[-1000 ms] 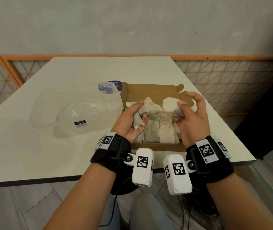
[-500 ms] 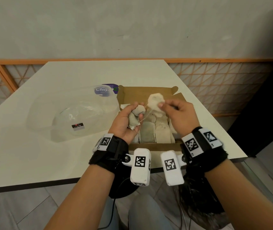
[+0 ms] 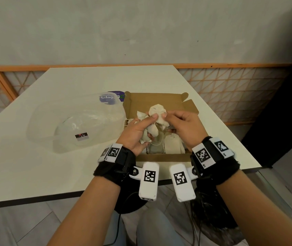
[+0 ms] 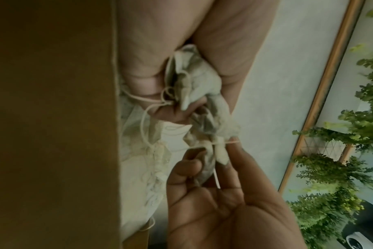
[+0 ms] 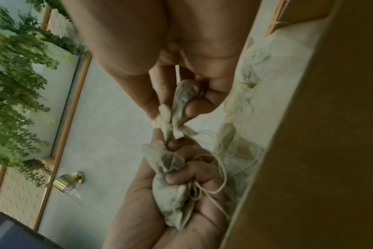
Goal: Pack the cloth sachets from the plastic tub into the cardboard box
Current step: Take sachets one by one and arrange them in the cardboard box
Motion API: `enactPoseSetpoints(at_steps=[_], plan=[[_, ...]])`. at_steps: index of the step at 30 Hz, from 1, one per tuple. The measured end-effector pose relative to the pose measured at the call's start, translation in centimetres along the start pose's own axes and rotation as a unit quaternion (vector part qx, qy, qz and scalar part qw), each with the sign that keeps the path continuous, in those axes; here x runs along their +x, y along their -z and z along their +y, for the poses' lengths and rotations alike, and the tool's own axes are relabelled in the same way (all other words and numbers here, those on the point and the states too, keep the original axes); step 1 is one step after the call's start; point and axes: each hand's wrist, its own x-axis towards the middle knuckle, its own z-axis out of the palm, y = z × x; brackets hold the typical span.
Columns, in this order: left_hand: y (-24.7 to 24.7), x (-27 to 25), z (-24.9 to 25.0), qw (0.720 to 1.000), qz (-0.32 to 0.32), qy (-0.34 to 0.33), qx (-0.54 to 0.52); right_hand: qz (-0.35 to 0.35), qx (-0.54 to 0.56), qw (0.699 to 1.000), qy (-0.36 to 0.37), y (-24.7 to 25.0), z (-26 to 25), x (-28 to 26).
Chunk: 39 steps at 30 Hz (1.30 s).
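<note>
A: Hands first, please. What does each one have?

B: I see my left hand [image 3: 138,132] curled round a small bundle of cloth sachets [image 3: 149,134], fingers closed on the fabric with loose drawstrings trailing out below. My right hand [image 3: 182,125] pinches the tied neck of another sachet [image 3: 157,110] between thumb and fingertips. The two hands are nearly touching, and the left wrist view shows a string running between the two bundles.

A: Where are they, relative to the box?

B: Both hover just above the open cardboard box [image 3: 159,158], which sits at the near edge of the white table [image 3: 35,166]. Its lid flap stands up at the far side. More sachets [image 3: 172,145] lie flat in a row inside, under my hands.

A: And the tub?

B: I see the clear plastic tub [image 3: 74,125] just left of the box, touching or almost touching its wall. I cannot tell whether anything is in it. A purple-labelled lid [image 3: 112,98] sits behind it.
</note>
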Motion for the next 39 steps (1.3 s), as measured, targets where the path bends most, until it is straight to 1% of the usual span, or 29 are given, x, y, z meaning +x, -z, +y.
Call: enactPoseSetpoints(at_steps=[3, 6, 9, 12, 15, 20, 23, 28, 33, 34, 36, 39], plan=[[0.1, 0.2, 0.0, 1.000, 0.007, -0.008, -0.010, 0.028, 0.030, 0.999, -0.020, 0.2, -0.2, -0.1], [-0.1, 0.3, 0.0, 0.999, -0.003, -0.021, -0.029, 0.051, 0.028, 0.998, -0.028, 0.5, -0.2, 0.1], [-0.3, 0.1, 0.1, 0.998, 0.013, -0.030, -0.059, 0.063, 0.021, 0.998, -0.015, 0.9, 0.1, 0.3], [-0.5, -0.2, 0.4, 0.996, 0.024, -0.042, -0.070, 0.071, -0.009, 0.997, 0.007, 1.5, 0.0, 0.1], [-0.8, -0.3, 0.4, 0.996, 0.037, -0.046, -0.069, 0.064, -0.014, 0.998, 0.006, 2.0, 0.0, 0.3], [-0.7, -0.4, 0.4, 0.997, 0.052, -0.026, -0.048, 0.046, -0.077, 0.996, -0.002, 2.2, -0.5, 0.5], [-0.6, -0.5, 0.4, 0.997, 0.051, -0.029, -0.039, 0.034, -0.095, 0.995, -0.006, 2.1, -0.8, 0.2], [-0.7, -0.7, 0.6, 0.998, 0.031, -0.039, -0.034, 0.032, -0.068, 0.997, 0.023, 2.2, -1.0, 0.1], [-0.8, -0.6, 0.6, 0.996, 0.059, -0.025, -0.055, 0.014, -0.031, 0.998, 0.048, 2.0, -1.2, 0.2], [-0.8, -0.6, 0.6, 0.996, 0.065, -0.022, -0.059, 0.009, -0.042, 0.998, 0.055, 2.0, -1.2, 0.1], [-0.9, -0.7, 0.7, 0.995, 0.065, -0.017, -0.070, -0.007, -0.099, 0.992, 0.076, 2.1, -1.4, 0.1], [-1.1, -0.9, 1.0, 0.995, 0.059, -0.013, -0.077, -0.019, -0.220, 0.970, 0.098, 2.3, -1.3, 0.1]])
